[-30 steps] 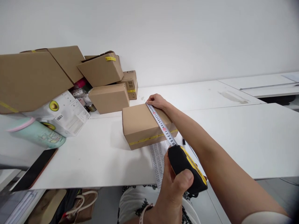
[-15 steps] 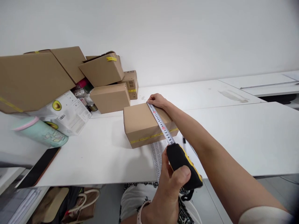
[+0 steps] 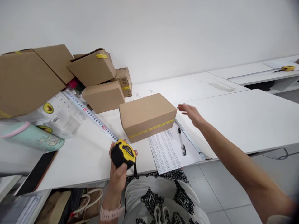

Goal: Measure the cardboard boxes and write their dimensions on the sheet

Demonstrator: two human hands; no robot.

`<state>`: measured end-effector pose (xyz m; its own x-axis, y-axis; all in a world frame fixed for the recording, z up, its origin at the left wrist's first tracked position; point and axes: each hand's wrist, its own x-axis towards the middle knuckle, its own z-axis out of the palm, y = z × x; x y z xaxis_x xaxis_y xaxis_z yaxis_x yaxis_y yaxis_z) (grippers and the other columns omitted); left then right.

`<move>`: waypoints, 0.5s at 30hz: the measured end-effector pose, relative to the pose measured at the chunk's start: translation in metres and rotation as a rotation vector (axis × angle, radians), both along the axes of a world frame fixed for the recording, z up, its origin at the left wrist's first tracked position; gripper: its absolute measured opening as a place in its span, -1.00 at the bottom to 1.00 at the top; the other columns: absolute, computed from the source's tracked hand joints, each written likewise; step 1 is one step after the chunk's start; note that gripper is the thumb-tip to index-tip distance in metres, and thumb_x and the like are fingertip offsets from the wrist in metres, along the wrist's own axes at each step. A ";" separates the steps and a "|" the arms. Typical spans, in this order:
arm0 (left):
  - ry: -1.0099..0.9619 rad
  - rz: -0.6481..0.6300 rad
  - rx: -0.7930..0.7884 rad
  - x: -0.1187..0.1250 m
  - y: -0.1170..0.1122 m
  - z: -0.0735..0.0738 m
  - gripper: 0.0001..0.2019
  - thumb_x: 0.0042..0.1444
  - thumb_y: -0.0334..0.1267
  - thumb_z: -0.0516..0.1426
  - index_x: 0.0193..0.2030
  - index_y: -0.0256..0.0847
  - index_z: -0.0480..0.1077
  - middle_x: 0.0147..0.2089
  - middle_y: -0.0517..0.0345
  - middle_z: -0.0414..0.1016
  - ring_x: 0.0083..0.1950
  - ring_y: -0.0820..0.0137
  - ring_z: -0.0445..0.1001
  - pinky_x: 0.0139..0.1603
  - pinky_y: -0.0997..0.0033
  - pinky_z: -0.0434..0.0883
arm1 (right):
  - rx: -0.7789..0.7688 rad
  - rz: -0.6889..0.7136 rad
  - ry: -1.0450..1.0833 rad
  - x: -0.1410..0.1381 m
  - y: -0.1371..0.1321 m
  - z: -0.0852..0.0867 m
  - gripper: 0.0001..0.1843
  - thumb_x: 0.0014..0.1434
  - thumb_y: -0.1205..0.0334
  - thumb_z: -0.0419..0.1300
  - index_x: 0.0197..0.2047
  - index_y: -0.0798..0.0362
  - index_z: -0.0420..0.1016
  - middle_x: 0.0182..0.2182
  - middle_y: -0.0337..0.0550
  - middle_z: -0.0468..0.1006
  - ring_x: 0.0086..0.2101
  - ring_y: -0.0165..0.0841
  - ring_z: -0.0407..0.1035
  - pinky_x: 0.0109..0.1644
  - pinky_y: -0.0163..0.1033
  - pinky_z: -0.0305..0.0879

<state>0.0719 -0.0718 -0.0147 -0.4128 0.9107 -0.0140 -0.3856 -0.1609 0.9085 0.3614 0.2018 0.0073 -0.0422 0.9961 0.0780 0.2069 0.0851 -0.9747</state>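
My left hand (image 3: pixel 119 171) is wrapped round a black and yellow tape measure (image 3: pixel 123 154). Its extended blade (image 3: pixel 92 116) slants up and left over the table toward the avocado-print boxes. A closed cardboard box (image 3: pixel 148 115) with a strip of yellow tape along its front sits in the middle of the table. Just right of that box, my right hand (image 3: pixel 190 113) hovers with its fingers stretched out and holds nothing. In front of the box lies a printed sheet (image 3: pixel 165 149) with columns of figures, and a capped black pen (image 3: pixel 181 141) rests on it.
Several cardboard boxes (image 3: pixel 104 96) are piled at the back left. White avocado-print boxes (image 3: pixel 64 115), a mint tumbler (image 3: pixel 42 138) and a black flat object (image 3: pixel 37 172) stand or lie on the left. At the far right is another tape measure (image 3: pixel 287 68) with its blade out.
My right hand has let go of the blade end and moved right. The tape measure in my left hand has swung left, off the box top. The box, sheet and pen show more fully.
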 end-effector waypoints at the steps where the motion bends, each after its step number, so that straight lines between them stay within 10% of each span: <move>1: -0.020 -0.038 -0.006 -0.009 0.009 0.000 0.00 -0.18 0.04 0.47 0.41 0.33 0.15 0.42 0.09 0.32 0.12 -0.02 0.56 0.15 -0.11 0.52 | -0.049 0.103 0.000 0.001 -0.010 -0.007 -0.39 0.37 -0.24 -0.03 0.03 0.08 0.57 0.12 0.18 0.58 0.12 -0.09 0.48 0.26 0.14 0.34; 5: -0.025 -0.133 0.031 -0.033 0.034 0.018 -0.10 -0.26 -0.04 0.50 0.30 0.12 0.34 0.33 0.03 0.43 0.05 0.00 0.60 0.12 -0.15 0.54 | 0.013 0.381 -0.042 -0.008 -0.035 0.013 -0.38 0.34 -0.31 -0.02 0.14 -0.08 0.57 0.13 0.00 0.59 0.16 -0.06 0.43 0.28 0.19 0.33; 11: 0.012 -0.098 0.297 -0.038 0.047 0.090 -0.20 -0.33 -0.03 0.51 0.14 -0.07 0.48 0.23 -0.06 0.53 0.26 -0.21 0.44 0.09 -0.18 0.57 | 0.410 0.229 -0.184 -0.019 -0.033 0.105 -0.41 0.24 -0.13 0.24 0.25 -0.06 0.50 0.16 -0.03 0.56 0.07 -0.04 0.43 0.17 0.16 0.38; 15: 0.026 -0.108 0.296 -0.034 0.054 0.110 -0.23 -0.33 -0.05 0.50 0.12 -0.11 0.51 0.21 -0.07 0.55 0.33 -0.23 0.37 0.07 -0.17 0.58 | 0.330 0.169 -0.274 -0.023 -0.028 0.119 -0.51 0.23 -0.05 0.24 0.14 0.02 0.58 0.08 0.03 0.58 0.03 0.00 0.43 0.13 0.14 0.38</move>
<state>0.0381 -0.0180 0.0957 -0.3105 0.9121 0.2676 -0.3924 -0.3794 0.8379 0.3381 0.1741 0.1258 -0.2654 0.8973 0.3527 0.4100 0.4361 -0.8011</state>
